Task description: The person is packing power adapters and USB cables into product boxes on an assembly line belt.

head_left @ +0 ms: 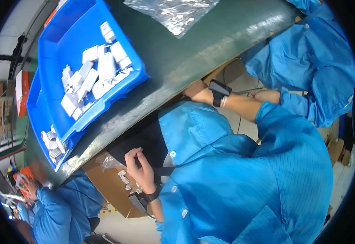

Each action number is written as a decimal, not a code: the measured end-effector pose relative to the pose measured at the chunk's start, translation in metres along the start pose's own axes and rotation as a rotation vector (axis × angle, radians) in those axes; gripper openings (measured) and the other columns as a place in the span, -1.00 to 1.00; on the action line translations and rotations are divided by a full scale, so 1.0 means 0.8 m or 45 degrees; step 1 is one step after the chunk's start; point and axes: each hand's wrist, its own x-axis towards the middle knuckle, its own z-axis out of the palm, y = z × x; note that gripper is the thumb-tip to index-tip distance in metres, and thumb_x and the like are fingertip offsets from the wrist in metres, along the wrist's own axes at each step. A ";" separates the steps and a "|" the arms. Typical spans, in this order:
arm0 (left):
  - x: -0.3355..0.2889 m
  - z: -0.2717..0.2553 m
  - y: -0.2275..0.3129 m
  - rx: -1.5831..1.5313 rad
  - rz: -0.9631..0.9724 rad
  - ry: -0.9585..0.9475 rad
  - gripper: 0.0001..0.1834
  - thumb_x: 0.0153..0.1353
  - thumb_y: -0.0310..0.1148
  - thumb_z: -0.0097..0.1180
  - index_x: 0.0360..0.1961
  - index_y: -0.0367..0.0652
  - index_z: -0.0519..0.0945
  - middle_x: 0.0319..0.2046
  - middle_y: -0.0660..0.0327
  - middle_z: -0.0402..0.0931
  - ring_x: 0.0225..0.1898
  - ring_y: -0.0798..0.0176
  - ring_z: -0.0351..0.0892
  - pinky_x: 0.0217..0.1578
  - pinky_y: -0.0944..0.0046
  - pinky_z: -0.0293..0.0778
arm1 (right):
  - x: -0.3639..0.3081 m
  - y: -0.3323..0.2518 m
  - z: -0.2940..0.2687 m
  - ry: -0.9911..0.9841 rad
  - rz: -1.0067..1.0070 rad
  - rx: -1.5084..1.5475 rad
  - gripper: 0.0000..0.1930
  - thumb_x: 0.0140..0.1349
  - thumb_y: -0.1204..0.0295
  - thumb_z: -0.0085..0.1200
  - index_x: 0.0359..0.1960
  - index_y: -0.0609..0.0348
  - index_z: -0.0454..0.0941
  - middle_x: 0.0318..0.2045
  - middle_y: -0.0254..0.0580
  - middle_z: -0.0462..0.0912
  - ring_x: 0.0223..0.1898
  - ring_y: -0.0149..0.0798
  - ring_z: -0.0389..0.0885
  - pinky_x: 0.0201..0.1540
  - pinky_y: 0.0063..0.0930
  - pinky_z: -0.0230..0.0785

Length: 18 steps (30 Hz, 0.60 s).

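My left hand (141, 168), a black band and small device at its wrist, hovers over an open cardboard box (111, 188). Its fingers curl loosely with a gap before the thumb, and nothing shows in them. Several small white parts (127, 183) and a clear plastic bag lie in the box. My right hand (197, 91) reaches to the edge of the green table (165, 61), a black device strapped on its wrist. The fingers of that hand are hidden at the edge, so what they touch cannot be seen.
On the table, a blue bin (122, 38) of white plastic pieces sits on another blue bin (34, 106) holding white parts. Beyond lies a clear bag (173, 16) of small white parts. People in blue coats sit at right (307, 61) and lower left (65, 211).
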 end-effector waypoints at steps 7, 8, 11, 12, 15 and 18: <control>0.028 0.053 0.013 0.010 0.150 -0.452 -0.88 0.23 -0.58 0.07 -0.22 -0.30 0.59 -0.21 0.02 0.57 -0.18 0.02 0.55 -0.13 0.18 0.47 | -0.027 -0.049 -0.033 0.267 0.212 0.227 -0.85 0.04 0.33 0.06 -0.43 -0.07 0.69 -0.48 -0.20 0.68 -0.35 -0.10 0.70 -0.30 -0.18 0.49; 0.039 0.064 0.015 0.030 0.198 -0.517 -0.87 0.22 -0.58 0.07 -0.21 -0.31 0.58 -0.20 0.00 0.57 -0.14 -0.06 0.54 -0.07 0.13 0.45 | -0.021 -0.056 -0.031 0.247 0.198 0.254 -0.83 0.06 0.33 0.05 -0.38 -0.07 0.69 -0.48 -0.19 0.67 -0.34 -0.09 0.69 -0.27 -0.14 0.49; 0.064 0.101 0.009 0.160 0.215 -0.619 -0.83 0.23 -0.53 0.05 -0.17 -0.32 0.58 -0.17 -0.07 0.58 -0.07 -0.17 0.53 0.02 0.02 0.43 | 0.008 -0.087 0.001 0.408 0.126 0.413 -0.73 0.10 0.31 0.05 -0.17 -0.11 0.70 -0.37 -0.15 0.67 -0.27 -0.10 0.67 -0.19 -0.16 0.50; 0.071 0.113 0.002 0.209 0.295 -0.643 -0.82 0.23 -0.51 0.04 -0.16 -0.32 0.58 -0.16 -0.09 0.58 -0.05 -0.19 0.52 0.04 -0.01 0.41 | 0.017 -0.092 -0.003 0.328 0.134 0.548 -0.72 0.12 0.31 0.05 -0.13 -0.09 0.68 -0.32 -0.14 0.67 -0.22 -0.07 0.67 -0.15 -0.14 0.51; 0.090 0.145 -0.012 0.367 0.436 -0.760 -0.70 0.22 -0.48 0.02 -0.03 -0.33 0.53 -0.04 -0.16 0.53 0.08 -0.27 0.45 0.11 -0.08 0.37 | 0.007 -0.079 -0.069 0.019 0.138 0.874 -0.65 0.18 0.28 0.07 0.02 -0.05 0.63 -0.16 -0.11 0.69 -0.07 0.04 0.65 -0.01 -0.09 0.51; 0.106 0.165 -0.028 0.485 0.484 -0.821 -0.64 0.17 -0.48 0.04 0.03 -0.29 0.51 0.01 -0.17 0.50 0.13 -0.26 0.43 0.17 -0.06 0.36 | -0.043 -0.029 -0.086 -0.037 0.203 0.638 -0.56 0.14 0.27 0.16 0.10 0.00 0.59 -0.13 0.03 0.70 -0.05 0.08 0.66 -0.05 -0.09 0.53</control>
